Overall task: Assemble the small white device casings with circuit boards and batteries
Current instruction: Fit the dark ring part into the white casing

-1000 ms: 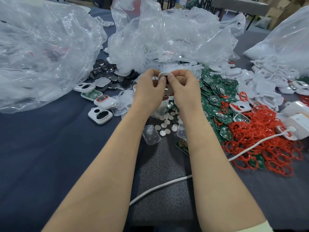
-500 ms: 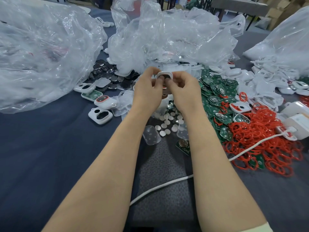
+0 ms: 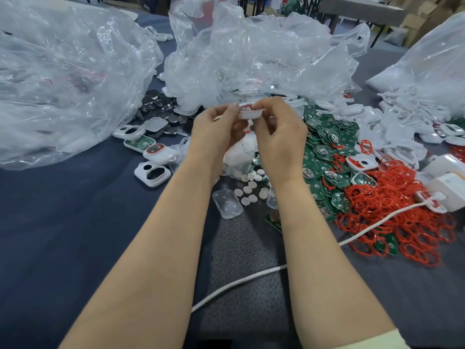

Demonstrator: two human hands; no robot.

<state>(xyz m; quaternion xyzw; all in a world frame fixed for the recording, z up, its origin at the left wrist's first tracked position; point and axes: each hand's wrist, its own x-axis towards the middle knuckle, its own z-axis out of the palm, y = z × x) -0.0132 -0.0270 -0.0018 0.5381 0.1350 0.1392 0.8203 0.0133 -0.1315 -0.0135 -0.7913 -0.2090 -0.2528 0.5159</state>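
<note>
Both hands meet above the middle of the table and pinch one small white casing that shows a thin red rim on top. My left hand holds its left end and my right hand holds its right end. Below the hands lie several white round button pads and a clear plastic cover. A heap of green circuit boards lies to the right, and red rubber rings beyond it. An assembled casing with a red ring and an empty white casing front sit to the left.
Big clear plastic bags crowd the far side and left of the dark cloth-covered table. White casing parts pile up at the right. A white cable runs across the near mat to a white box.
The casing between my fingertips has been turned, from facing me with its dark opening to lying flat and edge-on with its red rim on top. My hands have hardly shifted.
</note>
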